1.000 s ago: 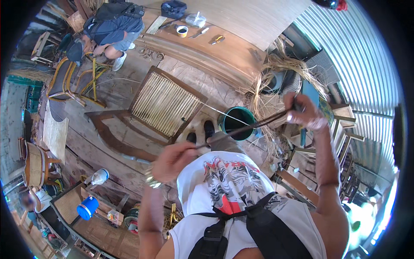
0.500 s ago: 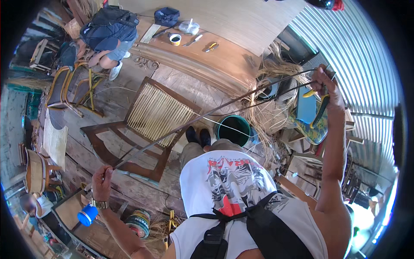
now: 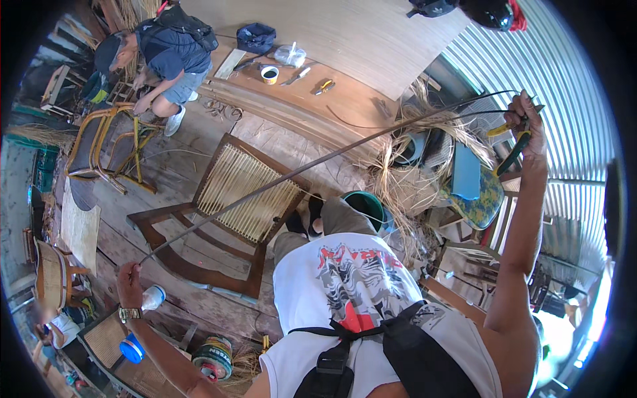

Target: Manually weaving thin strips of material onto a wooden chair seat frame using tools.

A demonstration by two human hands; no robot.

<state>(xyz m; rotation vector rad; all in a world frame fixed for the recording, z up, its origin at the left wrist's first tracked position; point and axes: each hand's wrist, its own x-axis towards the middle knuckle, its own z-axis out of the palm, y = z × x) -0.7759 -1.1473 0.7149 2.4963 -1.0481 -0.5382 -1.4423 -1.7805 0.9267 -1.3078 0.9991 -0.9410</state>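
- A long, thin cane strand is shown stretched taut between both hands, high above the wooden floor; its long axis is laid diagonally, from lower left to upper right, and it passes over the chair frame.
- The lower end of the strand is pointed at the left hand; the upper end is curved toward the right hand.
- The left hand is closed in a fist around the strand's lower tip, with a wristwatch worn just below it.
- The right hand is raised at full arm's length and is clenched on the strand's upper end together with yellow-and-green-handled pliers.
- Compared with half a second ago, the left hand is seen higher and nearer the chair frame, so the strand is drawn straighter and reaches further across the view; the right hand is kept raised at the upper right.
- Beneath the strand, the chair frame is laid flat on the floor, its seat partly filled with pale woven strips.
- A green bucket is placed just beside the person's knees, next to a heap of loose straw-coloured fibre.
- At the upper left, another person is crouched at a second chair, well apart.
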